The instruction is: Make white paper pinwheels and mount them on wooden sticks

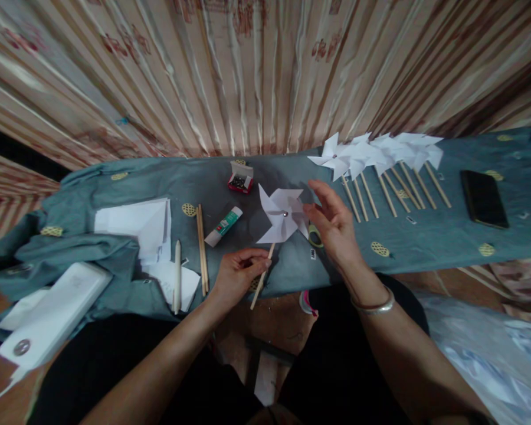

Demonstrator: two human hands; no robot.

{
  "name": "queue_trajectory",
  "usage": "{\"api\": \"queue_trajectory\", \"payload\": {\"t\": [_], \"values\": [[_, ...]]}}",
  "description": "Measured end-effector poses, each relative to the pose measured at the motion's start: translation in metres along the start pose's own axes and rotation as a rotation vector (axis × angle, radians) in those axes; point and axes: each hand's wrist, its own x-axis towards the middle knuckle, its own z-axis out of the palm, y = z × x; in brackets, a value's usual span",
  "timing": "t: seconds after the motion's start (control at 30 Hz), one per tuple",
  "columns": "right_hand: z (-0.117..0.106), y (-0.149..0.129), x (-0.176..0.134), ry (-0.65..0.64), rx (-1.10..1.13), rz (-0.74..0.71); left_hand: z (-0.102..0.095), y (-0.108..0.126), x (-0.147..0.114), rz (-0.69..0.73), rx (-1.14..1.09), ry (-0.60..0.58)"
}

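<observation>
My left hand [243, 271] pinches the wooden stick of a white paper pinwheel [277, 209], which is tilted with its blades up. A pin with a round metal head sits at the pinwheel's centre. Beside the right-hand blades is my right hand [331, 221], its fingers apart and holding nothing; whether a fingertip touches the paper I cannot tell. Scissors [315, 236] with a green handle lie partly hidden behind the pinwheel and my right hand. Just left of the pinwheel are a glue stick [225, 226] and an open red box of pins [241, 178].
Several finished pinwheels [376, 154] lie overlapping at the back right, near a black phone [484, 199]. Loose wooden sticks [202, 251], a white pen-like stick [177, 277] and paper sheets [133, 221] are at left. A white power bank [55, 316] with a cable rests on the green cloth [433, 242].
</observation>
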Motion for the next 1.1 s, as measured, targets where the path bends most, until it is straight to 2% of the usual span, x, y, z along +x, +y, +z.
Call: {"api": "queue_trajectory", "payload": {"t": [0.1, 0.23, 0.3, 0.43, 0.8, 1.1], "values": [[0.000, 0.005, 0.003, 0.008, 0.147, 0.142, 0.000, 0.002, -0.001, 0.011, 0.004, -0.007], [0.003, -0.008, 0.002, -0.118, 0.387, 0.415, 0.000, 0.004, -0.003, 0.043, 0.042, -0.004], [0.005, -0.019, 0.000, -0.169, 0.468, 0.477, -0.001, 0.005, -0.003, 0.051, 0.059, -0.001], [0.008, -0.029, -0.002, -0.180, 0.513, 0.491, -0.001, 0.009, -0.004, 0.074, 0.075, -0.005], [0.008, -0.028, -0.002, -0.159, 0.493, 0.488, -0.001, 0.008, -0.003, 0.127, 0.109, -0.003], [0.007, -0.031, -0.002, -0.214, 0.495, 0.489, -0.006, 0.003, 0.002, 0.280, 0.167, 0.027]]}}
